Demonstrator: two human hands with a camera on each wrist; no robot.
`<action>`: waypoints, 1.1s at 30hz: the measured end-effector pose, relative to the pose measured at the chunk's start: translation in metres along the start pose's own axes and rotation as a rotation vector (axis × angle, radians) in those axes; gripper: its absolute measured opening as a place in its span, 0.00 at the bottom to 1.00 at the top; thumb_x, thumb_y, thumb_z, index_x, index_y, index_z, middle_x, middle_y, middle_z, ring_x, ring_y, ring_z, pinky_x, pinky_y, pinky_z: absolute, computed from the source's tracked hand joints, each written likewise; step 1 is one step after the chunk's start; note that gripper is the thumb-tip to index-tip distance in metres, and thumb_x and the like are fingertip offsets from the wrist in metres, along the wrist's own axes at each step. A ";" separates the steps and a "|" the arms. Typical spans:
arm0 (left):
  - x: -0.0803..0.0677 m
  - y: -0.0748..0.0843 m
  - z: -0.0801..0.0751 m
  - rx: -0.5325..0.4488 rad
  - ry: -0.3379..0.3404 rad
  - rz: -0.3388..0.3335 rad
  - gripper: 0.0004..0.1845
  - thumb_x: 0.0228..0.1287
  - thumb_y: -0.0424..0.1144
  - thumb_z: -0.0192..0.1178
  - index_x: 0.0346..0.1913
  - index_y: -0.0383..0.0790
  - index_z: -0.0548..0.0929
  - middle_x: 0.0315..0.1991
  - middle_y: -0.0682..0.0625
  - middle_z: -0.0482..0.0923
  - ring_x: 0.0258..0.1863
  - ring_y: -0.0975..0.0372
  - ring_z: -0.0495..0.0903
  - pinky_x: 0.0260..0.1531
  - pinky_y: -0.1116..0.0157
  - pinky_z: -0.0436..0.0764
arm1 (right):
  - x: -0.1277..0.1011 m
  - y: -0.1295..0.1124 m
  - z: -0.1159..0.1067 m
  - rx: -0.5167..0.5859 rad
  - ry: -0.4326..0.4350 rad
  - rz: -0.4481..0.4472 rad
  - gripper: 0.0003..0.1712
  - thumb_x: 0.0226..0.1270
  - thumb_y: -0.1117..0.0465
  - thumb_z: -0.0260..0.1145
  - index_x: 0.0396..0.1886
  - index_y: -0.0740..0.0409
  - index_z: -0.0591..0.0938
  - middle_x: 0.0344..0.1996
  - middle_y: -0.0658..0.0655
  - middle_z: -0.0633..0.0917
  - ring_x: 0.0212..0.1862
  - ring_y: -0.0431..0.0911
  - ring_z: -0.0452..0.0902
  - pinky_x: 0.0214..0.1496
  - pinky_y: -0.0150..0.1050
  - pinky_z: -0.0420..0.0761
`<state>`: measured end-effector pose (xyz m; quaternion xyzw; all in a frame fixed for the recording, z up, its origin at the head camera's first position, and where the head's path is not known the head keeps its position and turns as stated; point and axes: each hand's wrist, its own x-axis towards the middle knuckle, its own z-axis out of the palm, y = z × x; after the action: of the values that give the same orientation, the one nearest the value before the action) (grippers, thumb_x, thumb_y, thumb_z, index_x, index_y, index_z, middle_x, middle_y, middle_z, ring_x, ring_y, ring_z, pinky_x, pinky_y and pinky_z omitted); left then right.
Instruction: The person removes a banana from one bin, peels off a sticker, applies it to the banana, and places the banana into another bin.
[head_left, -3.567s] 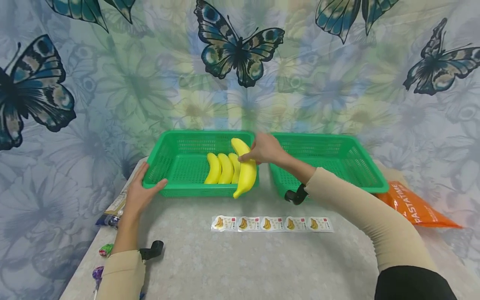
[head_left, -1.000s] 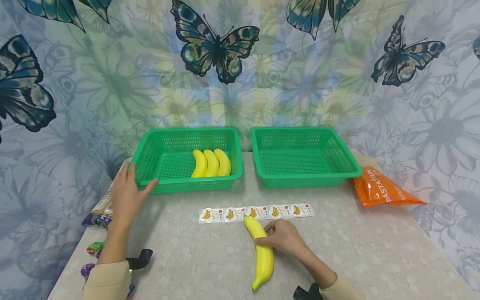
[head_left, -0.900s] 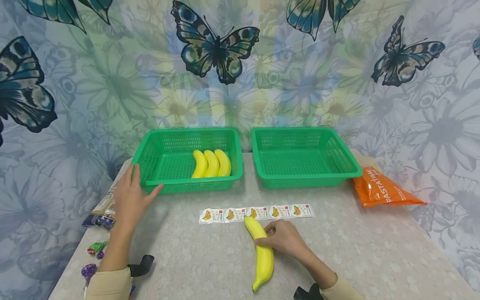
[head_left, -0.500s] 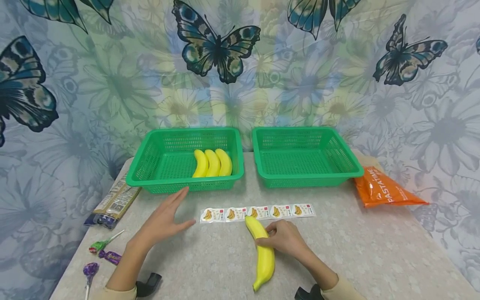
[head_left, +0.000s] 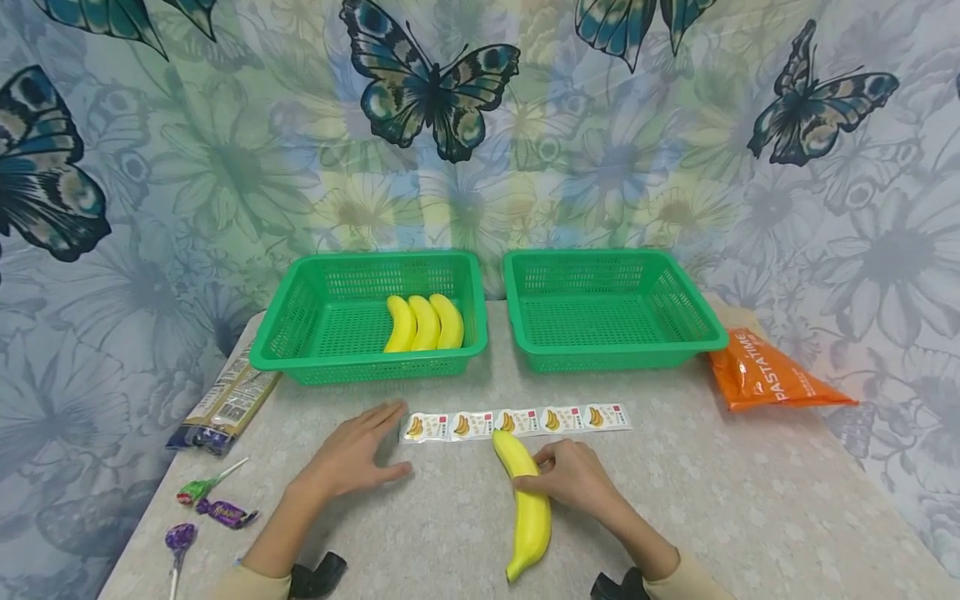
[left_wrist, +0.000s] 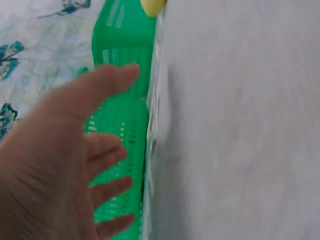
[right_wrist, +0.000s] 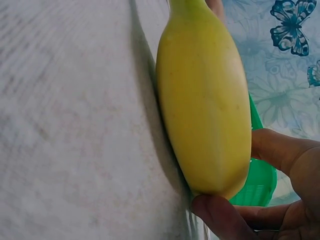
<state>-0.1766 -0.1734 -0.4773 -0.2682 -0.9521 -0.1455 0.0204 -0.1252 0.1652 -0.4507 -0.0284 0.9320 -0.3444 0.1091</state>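
A yellow banana [head_left: 525,502] lies on the grey table [head_left: 712,500], just below a strip of banana stickers [head_left: 517,422]. My right hand [head_left: 572,477] grips the banana's upper half, fingers curled round it; the right wrist view shows the banana [right_wrist: 205,105] close up with fingers [right_wrist: 280,155] beside it. My left hand [head_left: 352,456] rests flat on the table, its fingers straight and reaching the strip's left end. In the left wrist view the left hand [left_wrist: 65,160] is spread and blurred. Three bananas [head_left: 424,322] lie side by side in the left green basket [head_left: 300,317].
An empty green basket [head_left: 697,321] stands to the right of the first. An orange pasta bag [head_left: 768,382] lies at the far right. A dark packet [head_left: 225,404], lollipops and a wrapped sweet [head_left: 213,508] lie at the left table edge.
My right hand brought one banana from the left basket down onto the table. My left hand left the basket's corner and moved right and down onto the table beside the sticker strip.
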 end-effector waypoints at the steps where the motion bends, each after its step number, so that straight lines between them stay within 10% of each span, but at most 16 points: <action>1: 0.000 0.000 0.002 0.010 0.004 -0.003 0.48 0.55 0.65 0.63 0.72 0.38 0.66 0.71 0.41 0.67 0.69 0.44 0.67 0.62 0.41 0.71 | 0.000 0.000 0.000 0.002 -0.003 0.000 0.30 0.44 0.42 0.78 0.37 0.63 0.88 0.17 0.47 0.79 0.19 0.38 0.69 0.19 0.30 0.68; 33: -0.002 0.002 0.018 0.040 -0.053 -0.076 0.47 0.57 0.68 0.57 0.72 0.40 0.66 0.73 0.45 0.64 0.72 0.47 0.63 0.68 0.41 0.63 | -0.002 -0.003 0.002 -0.033 -0.001 0.023 0.28 0.46 0.43 0.77 0.37 0.62 0.88 0.18 0.47 0.79 0.20 0.39 0.69 0.20 0.30 0.67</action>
<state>-0.1737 -0.1678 -0.4942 -0.2352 -0.9645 -0.1198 -0.0049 -0.1224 0.1621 -0.4495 -0.0197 0.9378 -0.3277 0.1130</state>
